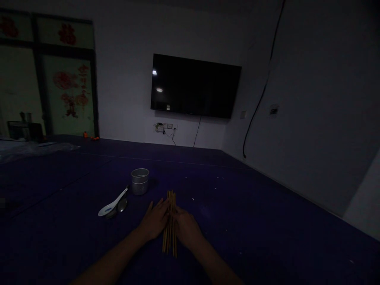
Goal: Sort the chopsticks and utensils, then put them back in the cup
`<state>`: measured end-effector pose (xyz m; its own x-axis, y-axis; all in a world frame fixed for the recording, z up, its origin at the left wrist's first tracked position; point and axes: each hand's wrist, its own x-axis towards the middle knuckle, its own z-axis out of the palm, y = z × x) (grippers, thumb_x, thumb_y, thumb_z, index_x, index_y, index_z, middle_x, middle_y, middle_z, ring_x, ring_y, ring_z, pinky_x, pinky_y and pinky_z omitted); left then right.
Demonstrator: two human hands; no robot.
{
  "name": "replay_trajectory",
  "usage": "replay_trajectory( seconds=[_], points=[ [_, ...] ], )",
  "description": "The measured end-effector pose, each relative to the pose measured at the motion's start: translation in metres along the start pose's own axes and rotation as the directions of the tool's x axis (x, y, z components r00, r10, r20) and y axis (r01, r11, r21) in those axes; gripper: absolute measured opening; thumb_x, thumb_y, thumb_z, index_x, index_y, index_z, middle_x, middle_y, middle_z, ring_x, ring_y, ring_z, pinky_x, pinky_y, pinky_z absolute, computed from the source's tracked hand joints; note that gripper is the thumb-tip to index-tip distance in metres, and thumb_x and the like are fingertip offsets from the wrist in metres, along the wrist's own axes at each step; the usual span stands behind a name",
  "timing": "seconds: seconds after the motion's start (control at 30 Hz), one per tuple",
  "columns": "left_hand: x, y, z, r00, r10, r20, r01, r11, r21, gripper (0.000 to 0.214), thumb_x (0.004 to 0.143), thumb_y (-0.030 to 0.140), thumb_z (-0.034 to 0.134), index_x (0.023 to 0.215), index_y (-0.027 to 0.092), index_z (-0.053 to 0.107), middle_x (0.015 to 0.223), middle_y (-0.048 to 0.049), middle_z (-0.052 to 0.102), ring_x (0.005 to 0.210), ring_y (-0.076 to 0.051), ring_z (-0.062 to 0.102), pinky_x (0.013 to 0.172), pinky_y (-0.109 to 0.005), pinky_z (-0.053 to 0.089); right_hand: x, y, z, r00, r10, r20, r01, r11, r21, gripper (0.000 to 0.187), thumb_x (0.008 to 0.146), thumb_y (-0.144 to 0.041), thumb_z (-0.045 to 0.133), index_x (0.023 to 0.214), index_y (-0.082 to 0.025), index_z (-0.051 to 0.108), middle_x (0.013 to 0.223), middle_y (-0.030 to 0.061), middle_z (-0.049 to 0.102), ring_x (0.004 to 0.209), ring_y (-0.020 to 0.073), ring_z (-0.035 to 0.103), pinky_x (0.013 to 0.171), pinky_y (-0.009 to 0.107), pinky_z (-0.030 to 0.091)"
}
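Observation:
A bundle of several thin wooden chopsticks (169, 237) lies lengthwise on the purple surface, its ends slightly fanned out toward me. From the left, my left hand (154, 221) presses against the bundle, some fingers stretched forward and the others at the sticks. On the opposite side, my right hand (186, 227) has its fingers curled in against the same sticks. Left of the hands stands an upright metal cup (139, 182). Beside the cup rest a white soup spoon (110, 207) and a metal spoon (122, 205), partly overlapping in the dim light.
Small pale scraps (192, 199) dot the purple surface (252, 221). Clear plastic sheeting (35, 149) and small orange objects (89, 136) lie at the far left. A television (196, 87) hangs on the back wall, and a dark cable (263, 93) runs down the right wall.

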<state>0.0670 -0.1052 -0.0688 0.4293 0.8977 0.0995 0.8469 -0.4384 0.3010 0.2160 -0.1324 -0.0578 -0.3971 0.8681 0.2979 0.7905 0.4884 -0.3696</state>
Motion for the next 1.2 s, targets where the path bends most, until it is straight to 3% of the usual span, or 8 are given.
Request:
replay_trajectory(
  seconds=[0.43,0.77,1.2],
  points=[
    [0.001,-0.002,0.002,1.000,0.015,-0.021,-0.016,1.000,-0.004,0.051,0.093,0.034,0.019,0.142,0.023,0.031,0.150,-0.0041,0.029,0.140,-0.020,0.015,0.111,-0.052,0.013,0.001,0.002,0.000,1.000,-0.019,-0.010,0.019,0.999,0.035,0.038,0.083,-0.007,0.039,0.101,-0.021,0.069,0.110,0.0079,0.065,0.108,0.0170,0.058,0.090,0.025,0.043],
    [-0.003,0.004,-0.007,1.000,0.006,0.030,-0.007,1.000,0.012,0.053,0.089,0.034,0.027,0.141,0.022,0.032,0.151,-0.0042,0.025,0.140,-0.021,0.015,0.111,-0.053,0.011,0.005,0.010,0.007,0.999,0.022,0.031,-0.023,0.999,0.037,0.036,0.082,-0.008,0.042,0.096,-0.023,0.071,0.107,0.0071,0.067,0.103,0.0177,0.060,0.091,0.027,0.042],
    [0.000,-0.002,-0.001,1.000,0.018,0.016,-0.018,1.000,0.023,0.052,0.091,0.033,0.025,0.142,0.025,0.028,0.152,-0.0025,0.022,0.141,-0.020,0.013,0.111,-0.052,0.011,0.004,0.007,0.004,1.000,0.006,0.027,-0.008,0.996,0.084,0.041,0.076,-0.003,0.042,0.093,-0.025,0.073,0.107,0.0039,0.068,0.100,0.0151,0.061,0.089,0.023,0.043]
  ],
)
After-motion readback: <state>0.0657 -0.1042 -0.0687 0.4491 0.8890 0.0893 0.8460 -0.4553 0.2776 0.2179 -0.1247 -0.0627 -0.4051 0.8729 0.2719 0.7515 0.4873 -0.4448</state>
